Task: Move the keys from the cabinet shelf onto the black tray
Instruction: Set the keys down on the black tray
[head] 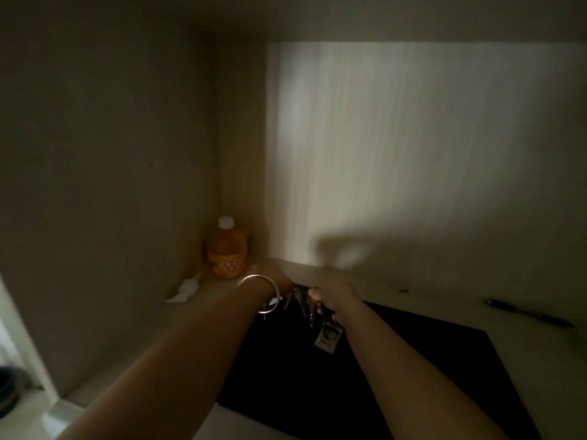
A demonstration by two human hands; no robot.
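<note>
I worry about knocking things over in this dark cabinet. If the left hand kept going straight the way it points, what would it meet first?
Probably the cabinet's back wall; the left hand points there, and the orange bottle looks left of its line. Depth is unclear.

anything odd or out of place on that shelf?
Nothing damaged or spilled. Minor clutter: a crumpled white tissue lies beside the orange bottle, and a pen lies loose right of the black tray.

The right hand (333, 295) and left hand (274, 277) pinch a bunch of keys (301, 301) between them. A tag (328, 336) dangles below the grip, above the black tray (413, 376). An orange bottle (226, 249) stands left of it.
</note>
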